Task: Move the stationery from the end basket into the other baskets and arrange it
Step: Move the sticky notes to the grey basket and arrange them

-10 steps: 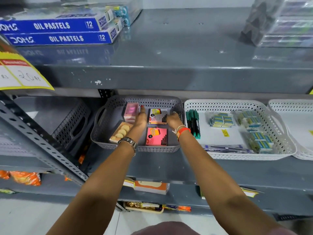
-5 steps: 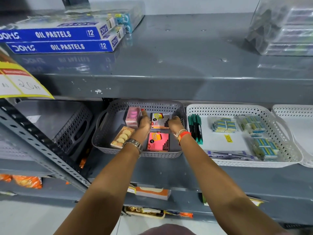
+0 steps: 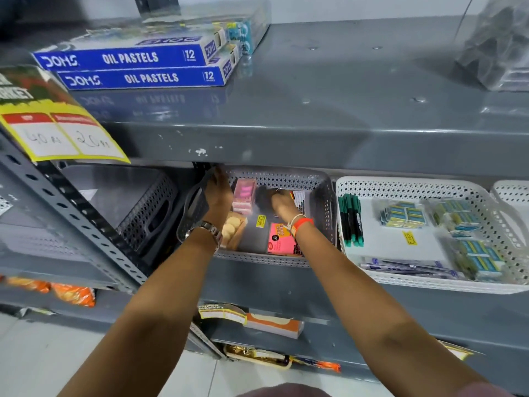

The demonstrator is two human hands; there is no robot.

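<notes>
A grey basket (image 3: pixel 257 260) sits on the middle shelf. It holds a pink eraser box (image 3: pixel 244 196), a box of pale round pieces (image 3: pixel 232 229) and a pink sticky-note pad (image 3: pixel 282 239) at the front. My left hand (image 3: pixel 217 190) is at the basket's back-left corner, fingers curled over the rim. My right hand (image 3: pixel 282 203) reaches deep into the basket and grips a second sticky-note pack (image 3: pixel 299 202) at the back, which it partly hides. Beside it, the white basket (image 3: pixel 429 285) carries green markers (image 3: pixel 350 219), eraser packs (image 3: pixel 403 214) and packed pens (image 3: pixel 406 266).
A dark grey basket (image 3: pixel 148 213) stands at the far left of the shelf and another white basket (image 3: pixel 512 193) at the far right. The upper shelf overhangs closely and bears oil pastel boxes (image 3: pixel 137 67). A yellow price card (image 3: pixel 57 130) hangs on the upright.
My left hand has moved from inside the grey basket to its back-left corner. My right hand has pushed further back on the rear sticky-note pack. The camera has dropped closer.
</notes>
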